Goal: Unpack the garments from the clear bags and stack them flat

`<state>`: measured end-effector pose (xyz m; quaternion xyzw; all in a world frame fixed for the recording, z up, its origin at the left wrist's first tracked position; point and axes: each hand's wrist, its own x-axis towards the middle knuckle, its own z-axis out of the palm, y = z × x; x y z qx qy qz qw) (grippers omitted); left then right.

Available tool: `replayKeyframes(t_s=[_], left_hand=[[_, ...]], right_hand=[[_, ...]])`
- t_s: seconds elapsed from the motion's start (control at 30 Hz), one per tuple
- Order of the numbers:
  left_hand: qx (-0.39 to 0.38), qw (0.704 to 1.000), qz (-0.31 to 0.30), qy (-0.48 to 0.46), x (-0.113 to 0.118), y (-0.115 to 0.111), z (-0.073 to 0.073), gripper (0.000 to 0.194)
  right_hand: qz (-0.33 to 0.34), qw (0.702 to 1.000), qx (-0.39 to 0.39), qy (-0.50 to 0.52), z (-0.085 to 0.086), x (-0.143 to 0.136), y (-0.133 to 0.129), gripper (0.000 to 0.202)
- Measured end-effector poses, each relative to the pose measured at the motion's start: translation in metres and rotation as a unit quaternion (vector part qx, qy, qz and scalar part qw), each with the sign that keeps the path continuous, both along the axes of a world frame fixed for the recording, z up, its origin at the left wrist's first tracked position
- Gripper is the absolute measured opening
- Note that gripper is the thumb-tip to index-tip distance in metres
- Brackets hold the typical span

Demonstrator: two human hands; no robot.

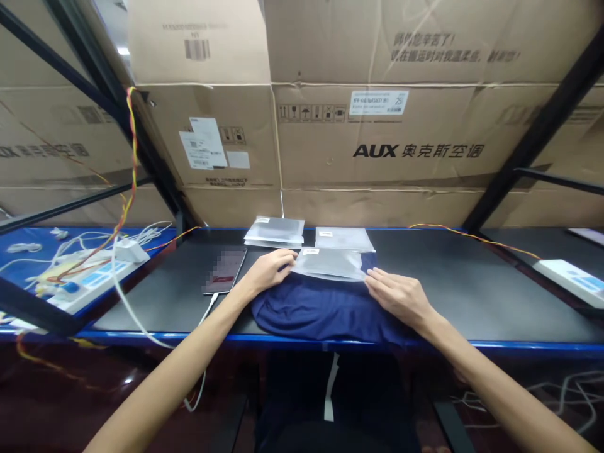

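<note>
A frosted plastic bag [329, 264] with a small white label lies over a dark blue cloth [321, 308]. My left hand [271, 274] is closed at the bag's left edge, its fingertips partly hidden. The right corner of the same bag is pinched between the fingers of my right hand [396, 294]. Just behind it lies another frosted bag [346, 238]. A stack of similar labelled bags [275, 230] sits to the back left. The cloth is bunched along the front edge of the black tabletop [472, 283].
Left of the cloth lies a phone [225, 270] with a white charging cable [210, 306]. Power strips stand at the left [94, 283] and right [573, 280]. Dark metal posts [533, 132] frame the table, and a cardboard wall [377, 176] rises behind it.
</note>
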<state>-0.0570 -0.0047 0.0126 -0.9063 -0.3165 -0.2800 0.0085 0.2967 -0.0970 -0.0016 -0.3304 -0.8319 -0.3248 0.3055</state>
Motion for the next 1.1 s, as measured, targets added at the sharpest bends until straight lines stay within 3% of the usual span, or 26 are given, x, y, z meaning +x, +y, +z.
replayKeyframes(t_s=[0.13, 0.33, 0.4, 0.53, 0.7, 0.83, 0.93, 1.1], left_hand=[[0.066, 0.996, 0.044, -0.031, 0.007, -0.009, 0.006, 0.027], [0.112, 0.984, -0.124, 0.058, 0.033, -0.043, 0.009, 0.033], [0.109, 0.983, -0.135, 0.056, 0.046, -0.049, 0.008, 0.038], [0.084, 0.993, -0.065, 0.043, 0.071, -0.047, 0.008, 0.040], [-0.010, 0.998, 0.030, 0.057, 0.091, -0.043, 0.005, 0.061], [-0.061, 0.995, 0.051, 0.059, 0.094, -0.034, -0.005, 0.029], [-0.078, 0.995, 0.011, 0.062, 0.087, -0.026, -0.007, 0.020], [-0.163, 0.974, -0.148, -0.052, 0.070, -0.026, 0.008, 0.034]], right_hand=[[0.001, 1.000, 0.005, 0.023, -0.002, -0.009, 0.001, 0.014], [0.007, 0.999, 0.002, 0.037, 0.004, -0.023, -0.001, 0.014], [0.012, 0.999, 0.001, 0.037, 0.005, -0.026, -0.003, 0.013], [0.016, 0.999, -0.018, 0.040, 0.005, -0.033, -0.005, 0.014], [0.033, 0.998, -0.030, 0.042, 0.004, -0.043, -0.008, 0.014], [0.033, 0.998, -0.042, 0.041, 0.003, -0.043, -0.008, 0.016], [0.021, 0.998, -0.042, 0.039, 0.003, -0.036, -0.005, 0.016], [-0.012, 0.999, -0.010, 0.032, 0.003, -0.019, 0.003, 0.016]])
